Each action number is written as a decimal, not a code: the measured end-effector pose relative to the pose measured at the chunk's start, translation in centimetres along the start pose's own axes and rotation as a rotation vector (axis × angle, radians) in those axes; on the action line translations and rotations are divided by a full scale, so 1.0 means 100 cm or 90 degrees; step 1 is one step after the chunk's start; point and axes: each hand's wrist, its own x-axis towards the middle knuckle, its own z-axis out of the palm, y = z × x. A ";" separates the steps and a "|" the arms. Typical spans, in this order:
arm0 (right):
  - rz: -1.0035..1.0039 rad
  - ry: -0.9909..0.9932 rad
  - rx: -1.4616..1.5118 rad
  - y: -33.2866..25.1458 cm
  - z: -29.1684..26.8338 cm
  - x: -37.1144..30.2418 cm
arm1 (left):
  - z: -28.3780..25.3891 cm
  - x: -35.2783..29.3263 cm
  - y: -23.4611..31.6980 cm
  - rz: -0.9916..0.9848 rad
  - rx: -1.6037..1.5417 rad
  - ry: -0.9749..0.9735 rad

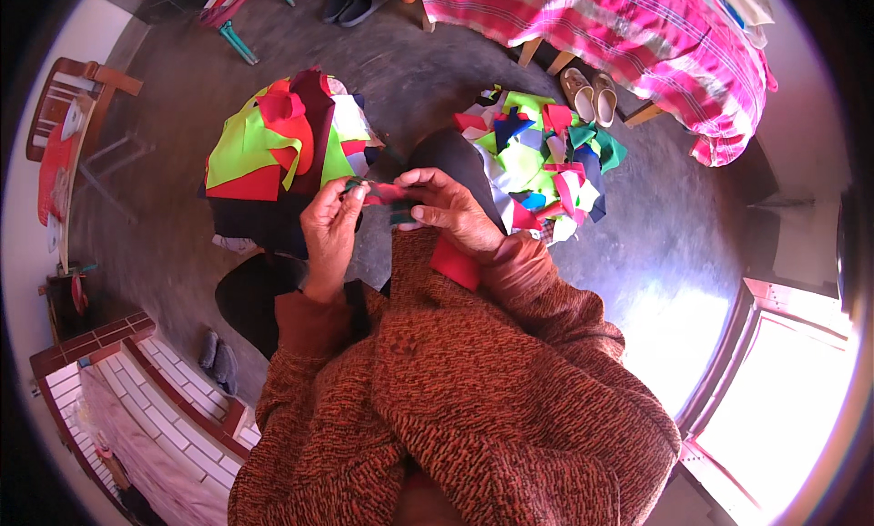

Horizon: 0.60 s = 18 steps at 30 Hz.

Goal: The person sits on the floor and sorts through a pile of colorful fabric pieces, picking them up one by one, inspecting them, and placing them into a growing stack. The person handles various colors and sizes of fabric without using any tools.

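Observation:
Between my two hands, above my lap, is a small fabric strip [386, 194] in red and dark green. My left hand [330, 236] pinches its left end between thumb and fingertips. At the other end, the thumb and fingers of my right hand [460, 218] are closed around the strip; part of it is hidden there. A red cloth piece [454, 264] lies on my lap beneath my right wrist. Beyond my left hand sits a heap of larger cloth pieces [246, 153], lime, red, maroon and black. A pile of smaller mixed scraps [533, 157] lies past my right hand.
A bed with a pink checked cover [619, 25] stands at the far right, beige clogs [590, 96] beside it. Dark slippers [356, 7] lie at the back. On the left are a wooden chair [68, 93] and grey shoes [218, 360]. Bright light enters at right.

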 end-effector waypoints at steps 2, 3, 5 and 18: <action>-0.015 0.009 0.005 -0.001 0.002 -0.001 | -0.001 0.014 0.009 0.032 0.014 0.006; -0.016 0.008 0.011 -0.001 0.000 -0.001 | -0.004 0.021 0.012 0.039 0.024 0.006; -0.021 0.005 0.023 0.003 -0.006 0.000 | -0.004 0.034 0.021 0.057 0.054 0.007; -0.033 0.011 0.116 0.001 -0.008 0.004 | 0.027 0.097 0.016 0.299 0.442 -0.053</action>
